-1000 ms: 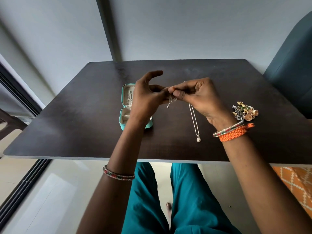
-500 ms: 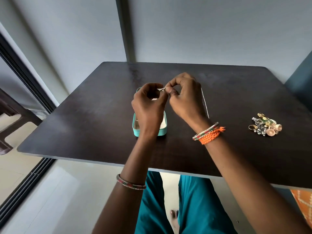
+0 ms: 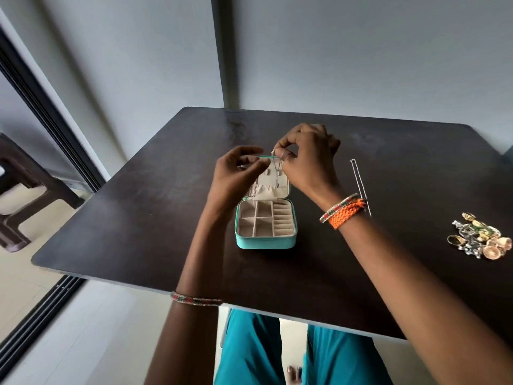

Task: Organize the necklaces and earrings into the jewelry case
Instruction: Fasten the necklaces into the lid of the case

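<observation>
A small teal jewelry case (image 3: pixel 265 242) lies open on the dark table (image 3: pixel 138 212), its beige tray of compartments toward me and its lid raised behind. My right hand (image 3: pixel 308 159) pinches a thin silver necklace (image 3: pixel 277 169) at the lid's top edge, and the chain hangs down inside the lid. My left hand (image 3: pixel 238 173) is beside it with thumb and fingertips closed on the chain's left side. A second silver necklace (image 3: pixel 359 182) lies stretched on the table to the right. A heap of earrings (image 3: pixel 483 237) sits at the far right.
The table's front edge runs just above my knees in teal trousers (image 3: pixel 249 351). A dark stool (image 3: pixel 25 190) stands on the floor to the left, beside a sliding door track (image 3: pixel 36 309). A grey wall stands behind the table.
My head has moved, so the case now shows fully open. Both hands have risen from in front of the case to the lid's top edge with the chain.
</observation>
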Available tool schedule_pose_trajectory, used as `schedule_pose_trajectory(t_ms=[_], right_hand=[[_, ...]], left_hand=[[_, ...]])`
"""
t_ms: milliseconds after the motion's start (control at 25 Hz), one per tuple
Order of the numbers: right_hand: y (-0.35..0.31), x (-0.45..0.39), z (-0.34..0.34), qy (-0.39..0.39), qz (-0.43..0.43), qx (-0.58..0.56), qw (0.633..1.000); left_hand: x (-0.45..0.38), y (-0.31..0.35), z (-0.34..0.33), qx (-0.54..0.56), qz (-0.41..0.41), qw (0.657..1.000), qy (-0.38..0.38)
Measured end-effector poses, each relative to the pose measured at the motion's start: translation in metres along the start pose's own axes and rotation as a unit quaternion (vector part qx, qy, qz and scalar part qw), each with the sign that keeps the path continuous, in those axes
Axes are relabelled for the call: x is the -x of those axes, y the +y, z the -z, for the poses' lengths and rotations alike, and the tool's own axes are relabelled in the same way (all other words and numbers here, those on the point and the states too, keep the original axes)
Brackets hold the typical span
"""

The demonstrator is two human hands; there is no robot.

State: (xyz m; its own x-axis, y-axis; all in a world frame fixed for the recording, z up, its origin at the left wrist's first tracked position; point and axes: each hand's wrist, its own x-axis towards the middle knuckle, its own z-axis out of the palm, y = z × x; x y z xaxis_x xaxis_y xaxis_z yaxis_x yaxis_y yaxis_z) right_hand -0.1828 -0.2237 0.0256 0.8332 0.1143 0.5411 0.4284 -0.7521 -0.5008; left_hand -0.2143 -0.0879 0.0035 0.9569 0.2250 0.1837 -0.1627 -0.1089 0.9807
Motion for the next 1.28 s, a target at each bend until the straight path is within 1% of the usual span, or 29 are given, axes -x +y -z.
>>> schedule_pose_trajectory(t_ms=[40, 120, 160, 200, 280, 320, 400, 440, 560, 640, 760, 1000, 1160, 1280], right_hand=[[0.003, -0.003, -0.002, -0.013, 0.005, 0.012, 1.000], [0.007, -0.006, -0.006, -0.050, 0.013, 0.042, 0.998], [0.008, -0.006, -0.007, -0.065, 0.018, 0.051, 0.996], [0.009, -0.007, -0.008, -0.076, 0.019, 0.049, 0.996], [0.008, -0.008, -0.008, -0.099, 0.007, 0.008, 0.995], [0.008, -0.010, -0.010, -0.117, -0.002, -0.013, 0.993], [0.009, -0.012, -0.020, -0.146, -0.020, -0.018, 0.989], [0.010, -0.012, -0.026, -0.142, -0.027, -0.010, 0.989], [0.014, -0.008, -0.042, -0.092, -0.026, 0.035, 0.995], [0.013, -0.005, -0.046, -0.061, -0.002, 0.075, 0.995], [0.010, -0.005, -0.048, -0.032, 0.040, 0.120, 0.991], [0.009, -0.006, -0.048, -0.033, 0.058, 0.187, 0.980], [0.006, -0.005, -0.044, -0.049, 0.063, 0.238, 0.968], [0.002, -0.005, -0.038, -0.064, 0.060, 0.256, 0.963]], left_hand=[[-0.009, -0.002, 0.008, -0.007, -0.009, 1.000, 0.024], [-0.025, -0.014, 0.018, -0.057, -0.019, 0.993, 0.100], [-0.031, -0.023, 0.019, -0.080, -0.009, 0.991, 0.107], [-0.036, -0.031, 0.018, -0.108, 0.014, 0.990, 0.092], [-0.040, -0.045, 0.013, -0.172, 0.078, 0.982, 0.017], [-0.039, -0.048, 0.010, -0.195, 0.106, 0.975, -0.007], [-0.042, -0.054, 0.008, -0.192, 0.138, 0.971, -0.022], [-0.041, -0.055, 0.008, -0.184, 0.128, 0.974, -0.024], [-0.037, -0.061, 0.010, -0.150, 0.069, 0.986, 0.004], [-0.034, -0.058, 0.008, -0.125, 0.062, 0.990, 0.024], [-0.035, -0.055, 0.002, -0.127, 0.056, 0.989, 0.057], [-0.039, -0.060, 0.001, -0.104, 0.038, 0.992, 0.058], [-0.041, -0.061, 0.000, -0.097, 0.031, 0.993, 0.066], [-0.042, -0.063, -0.002, -0.083, 0.024, 0.994, 0.071]])
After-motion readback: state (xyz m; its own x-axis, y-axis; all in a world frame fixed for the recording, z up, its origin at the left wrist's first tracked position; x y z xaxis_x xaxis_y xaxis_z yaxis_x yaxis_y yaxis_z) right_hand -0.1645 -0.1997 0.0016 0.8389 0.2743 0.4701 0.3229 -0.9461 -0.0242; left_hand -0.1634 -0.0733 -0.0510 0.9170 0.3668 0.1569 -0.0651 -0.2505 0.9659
